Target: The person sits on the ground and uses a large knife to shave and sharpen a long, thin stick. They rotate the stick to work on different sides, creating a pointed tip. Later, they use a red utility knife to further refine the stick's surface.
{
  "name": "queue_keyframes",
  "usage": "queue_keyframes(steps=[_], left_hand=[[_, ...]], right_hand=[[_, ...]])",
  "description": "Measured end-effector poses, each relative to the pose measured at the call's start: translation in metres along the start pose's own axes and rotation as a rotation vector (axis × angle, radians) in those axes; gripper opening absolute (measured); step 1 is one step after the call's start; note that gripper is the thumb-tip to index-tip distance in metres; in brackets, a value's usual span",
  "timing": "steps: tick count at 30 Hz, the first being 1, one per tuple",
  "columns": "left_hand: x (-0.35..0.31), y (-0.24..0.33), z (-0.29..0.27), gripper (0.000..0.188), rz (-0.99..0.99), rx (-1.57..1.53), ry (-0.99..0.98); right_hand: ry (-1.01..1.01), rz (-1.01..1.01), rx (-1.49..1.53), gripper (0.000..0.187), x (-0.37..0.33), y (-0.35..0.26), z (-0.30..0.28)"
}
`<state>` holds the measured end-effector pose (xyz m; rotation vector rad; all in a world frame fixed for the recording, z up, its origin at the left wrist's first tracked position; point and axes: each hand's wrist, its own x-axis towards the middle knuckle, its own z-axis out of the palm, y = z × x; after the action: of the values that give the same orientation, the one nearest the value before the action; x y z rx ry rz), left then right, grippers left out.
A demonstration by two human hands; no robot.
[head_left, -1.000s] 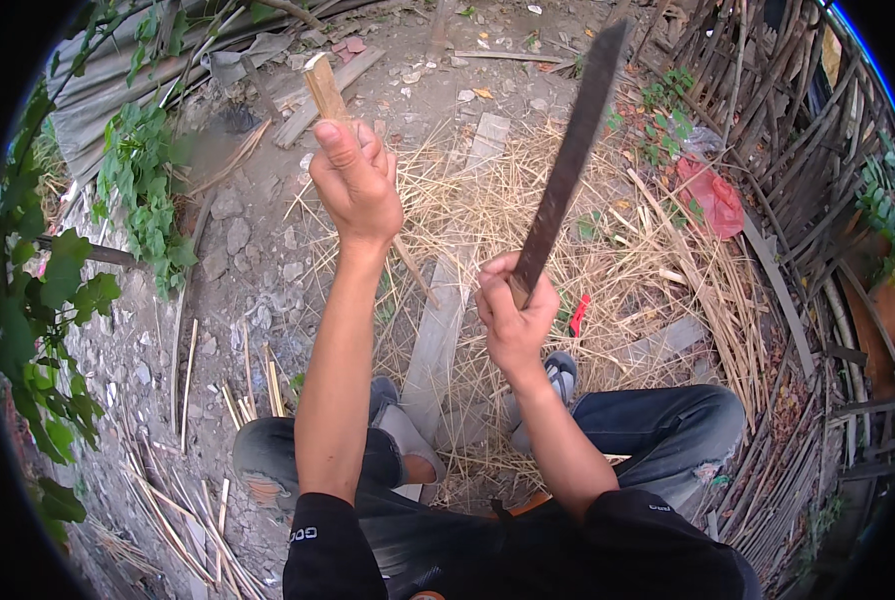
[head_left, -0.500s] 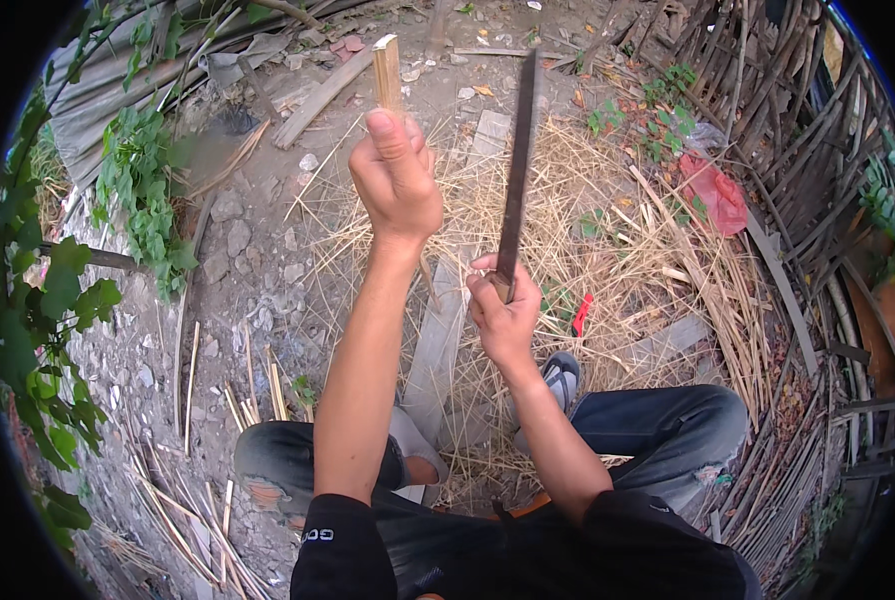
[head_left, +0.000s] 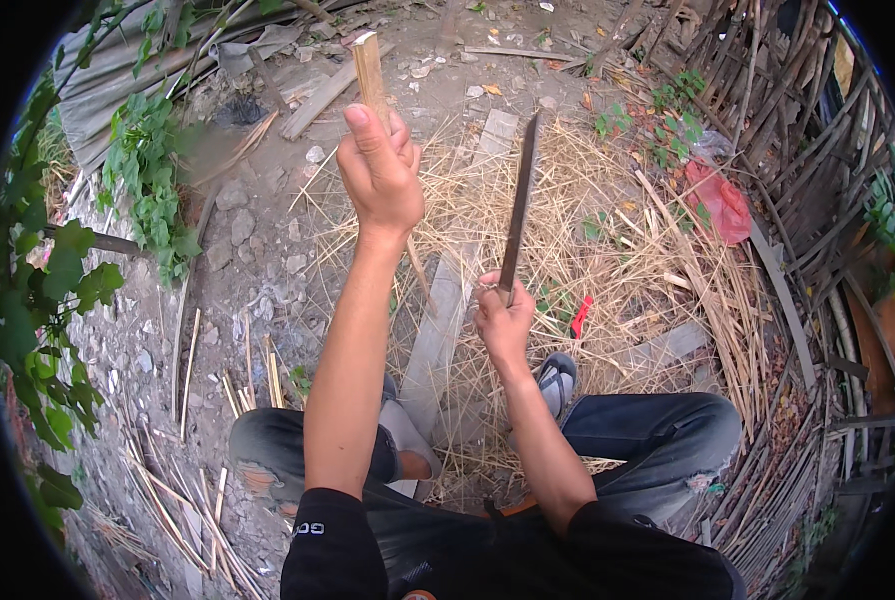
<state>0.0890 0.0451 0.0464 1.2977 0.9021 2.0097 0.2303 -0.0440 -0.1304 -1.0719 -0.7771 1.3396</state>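
My left hand [head_left: 379,182] grips a wooden stick [head_left: 369,75] | my right hand [head_left: 504,322] grasps a long knife [head_left: 519,210] | straw [head_left: 589,185] lies below

1. The stick [head_left: 368,75] I'm holding is showing pale tan.
2. My blade [head_left: 520,208] is showing dark grey-brown.
3. Toward the ground's [head_left: 267,195] right edge, a plastic bag [head_left: 719,205] is showing red.
4. My left sleeve [head_left: 333,548] is showing black with white lettering.
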Motion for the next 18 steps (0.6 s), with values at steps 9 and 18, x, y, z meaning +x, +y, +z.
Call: queue_keyframes(steps=[9,18], left_hand=[[-0.010,0.005,-0.022,0.067,0.054,-0.050,0.022],[-0.013,0.019,-0.034,0.068,0.021,-0.045,0.109]], right_hand=[[-0.001,0.666,-0.297,0.007,-0.068,0.140,-0.047],[-0.033,-0.303,-0.310,0.009,-0.063,0.078,-0.009]])
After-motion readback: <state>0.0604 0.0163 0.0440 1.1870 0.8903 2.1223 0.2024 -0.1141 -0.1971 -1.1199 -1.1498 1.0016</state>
